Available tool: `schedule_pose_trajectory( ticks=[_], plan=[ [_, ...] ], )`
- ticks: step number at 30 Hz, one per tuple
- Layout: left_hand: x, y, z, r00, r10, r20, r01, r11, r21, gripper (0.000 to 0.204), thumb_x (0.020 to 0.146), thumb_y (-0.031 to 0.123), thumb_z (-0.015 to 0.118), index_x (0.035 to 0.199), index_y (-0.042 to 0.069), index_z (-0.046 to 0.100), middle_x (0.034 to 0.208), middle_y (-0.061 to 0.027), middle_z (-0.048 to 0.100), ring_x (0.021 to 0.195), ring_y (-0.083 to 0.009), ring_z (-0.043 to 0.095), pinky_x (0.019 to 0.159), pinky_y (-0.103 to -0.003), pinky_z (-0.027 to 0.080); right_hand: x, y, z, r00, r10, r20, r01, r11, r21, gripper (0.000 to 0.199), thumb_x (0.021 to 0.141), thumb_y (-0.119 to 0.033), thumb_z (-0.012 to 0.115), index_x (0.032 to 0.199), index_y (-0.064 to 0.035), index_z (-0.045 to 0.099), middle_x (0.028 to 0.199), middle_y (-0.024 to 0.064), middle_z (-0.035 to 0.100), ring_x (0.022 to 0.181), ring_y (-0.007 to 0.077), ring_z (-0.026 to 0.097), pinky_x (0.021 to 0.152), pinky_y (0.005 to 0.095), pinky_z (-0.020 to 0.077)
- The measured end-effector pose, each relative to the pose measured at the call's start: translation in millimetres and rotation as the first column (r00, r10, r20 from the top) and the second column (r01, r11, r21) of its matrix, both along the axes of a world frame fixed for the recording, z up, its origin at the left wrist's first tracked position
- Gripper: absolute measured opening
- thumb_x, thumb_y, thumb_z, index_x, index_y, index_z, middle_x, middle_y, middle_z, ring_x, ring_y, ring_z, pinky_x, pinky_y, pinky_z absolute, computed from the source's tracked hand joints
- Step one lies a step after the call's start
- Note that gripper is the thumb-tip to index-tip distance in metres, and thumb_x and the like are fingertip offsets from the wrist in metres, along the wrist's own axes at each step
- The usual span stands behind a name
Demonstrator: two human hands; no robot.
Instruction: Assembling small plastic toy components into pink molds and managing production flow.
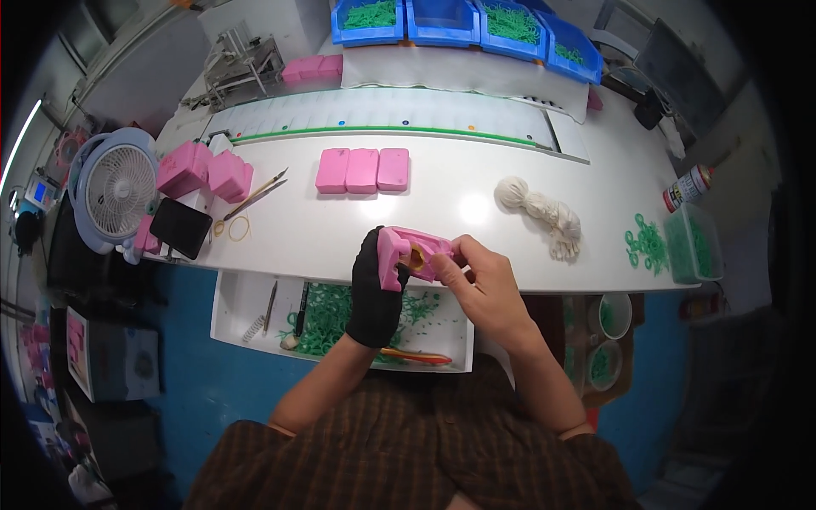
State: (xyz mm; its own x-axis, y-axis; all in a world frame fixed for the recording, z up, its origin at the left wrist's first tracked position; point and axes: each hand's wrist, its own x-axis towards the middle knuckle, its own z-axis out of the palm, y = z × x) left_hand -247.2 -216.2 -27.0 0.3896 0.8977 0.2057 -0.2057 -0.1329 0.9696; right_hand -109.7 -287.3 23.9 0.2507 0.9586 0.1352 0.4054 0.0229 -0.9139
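My left hand [372, 302], in a black glove, is wrapped round a pink rubbery mould [390, 254] above the table's front edge. The mould's halves are spread apart, and a yellow-brown spot shows in the gap. From the right, the bare fingers and thumb of my right hand [491, 287] grip the mould's other side. Below my hands a white drawer [223, 316] is pulled out. It contains green wax-like pieces [327, 323], an orange-red handled tool [421, 357] and other slim tools. Three pink blocks [362, 172] lie in a row beyond my hands.
At left stand a fan [119, 191], stacked pink blocks [184, 168], a phone [180, 228] and slim tools [255, 195]. A bundled cloth [540, 214], green rings [648, 244], a clear tub [695, 246] and a spray can [687, 189] are at right. Blue bins [442, 24] line the back.
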Motion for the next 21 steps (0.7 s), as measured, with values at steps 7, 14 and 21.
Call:
schedule_pose_trajectory(
  ticks=[7,14,21],
  plan=[
    [-7.2,10.4,-10.0,0.963,-0.022,-0.268,0.084,0.972,0.221,0.021,0.099,0.024,0.048,0.096,0.004,0.052,0.084,-0.001,0.051,0.079,-0.0088,0.051,0.068,-0.023,0.044,12.8,8.8,-0.4,0.988,0.098,0.122,-0.098,0.995,-0.005,0.042,0.087,-0.031,0.064,0.066,0.0042,0.057,0.05,0.0129,0.053,0.045,0.0202,0.052,0.047,0.0323,0.0409],
    [-7.6,8.5,-12.9,0.966,-0.245,0.083,0.259,0.927,-0.271,0.02,0.095,0.02,0.054,0.103,0.002,0.052,0.092,-0.0054,0.057,0.086,-0.0152,0.058,0.076,-0.028,0.048,-0.9,0.0,-29.7,0.95,0.099,-0.296,-0.083,0.994,0.067,0.029,0.091,-0.022,0.061,0.074,0.0026,0.062,0.059,0.0041,0.058,0.048,0.0069,0.051,0.045,0.0239,0.04],
    [-2.8,12.2,-19.9,0.962,-0.264,0.066,0.272,0.948,-0.167,0.022,0.095,0.026,0.055,0.102,0.005,0.054,0.09,-0.0026,0.057,0.084,-0.0126,0.057,0.074,-0.027,0.047,-3.6,0.1,-42.1,0.922,0.033,-0.385,-0.012,0.998,0.059,0.03,0.09,-0.023,0.062,0.074,0.002,0.062,0.06,0.0027,0.056,0.049,0.007,0.051,0.046,0.0242,0.0399]
  ],
)
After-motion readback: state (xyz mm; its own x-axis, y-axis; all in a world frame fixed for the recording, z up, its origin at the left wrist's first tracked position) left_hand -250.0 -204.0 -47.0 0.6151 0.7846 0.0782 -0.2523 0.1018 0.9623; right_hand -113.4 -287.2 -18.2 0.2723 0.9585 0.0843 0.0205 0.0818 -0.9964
